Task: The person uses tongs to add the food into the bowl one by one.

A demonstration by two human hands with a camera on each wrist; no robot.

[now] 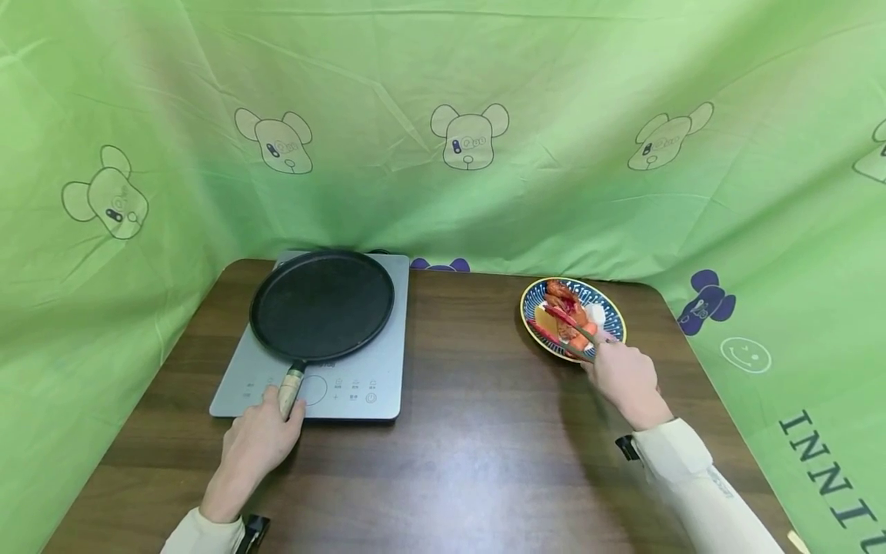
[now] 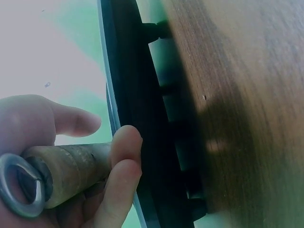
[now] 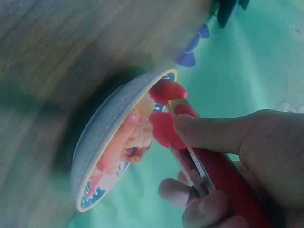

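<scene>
My left hand (image 1: 259, 435) grips the light wooden handle (image 1: 290, 391) of a flat black pan (image 1: 323, 306), which sits on a grey induction cooktop (image 1: 231, 392). A metal hanging ring (image 2: 21, 185) shows at the handle's end in the left wrist view. My right hand (image 1: 625, 377) holds red-tipped metal tongs (image 3: 223, 178) over a blue-patterned plate (image 1: 609, 300) with a yellow rim. The tips of the tongs are apart, reaching in at the food. On the plate lie a browned piece of meat (image 1: 561, 291), orange-red pieces, a yellow slice and something white.
Brown wooden table (image 1: 471, 415) lies between cooktop and plate. Green printed curtains (image 1: 388, 192) hang close behind the table and along both sides. The plate stands near the table's back right corner, the cooktop at its left.
</scene>
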